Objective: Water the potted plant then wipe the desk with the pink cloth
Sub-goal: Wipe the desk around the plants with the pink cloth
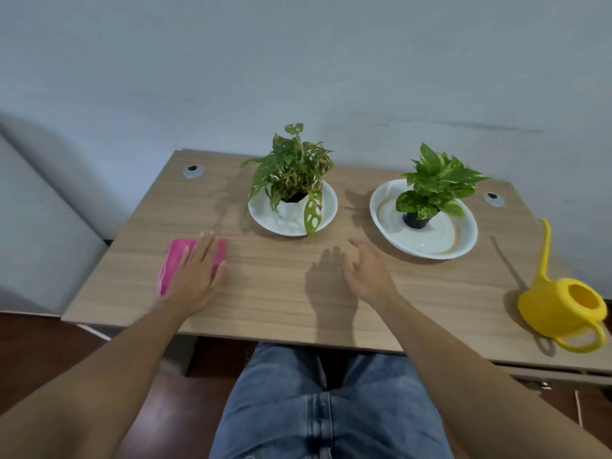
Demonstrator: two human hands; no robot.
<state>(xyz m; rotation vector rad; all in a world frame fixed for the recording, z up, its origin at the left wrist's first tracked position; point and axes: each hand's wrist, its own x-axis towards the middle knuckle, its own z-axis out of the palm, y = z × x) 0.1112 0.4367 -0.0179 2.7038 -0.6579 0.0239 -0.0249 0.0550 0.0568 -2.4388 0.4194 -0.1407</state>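
Left hand [195,276] flat, fingers spread, pressing soft folded pink cloth [175,263] onto wood-grain counter [281,293]; right hand [367,273] open, empty.

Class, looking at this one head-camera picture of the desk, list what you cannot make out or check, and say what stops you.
- Part of the pink cloth: covered by the left hand.
- Water inside the yellow watering can: its opening shows only yellow, too unclear.
- Soil in the white pot and black pot: hidden by leaves.
- Under the desk: blocked by the top.
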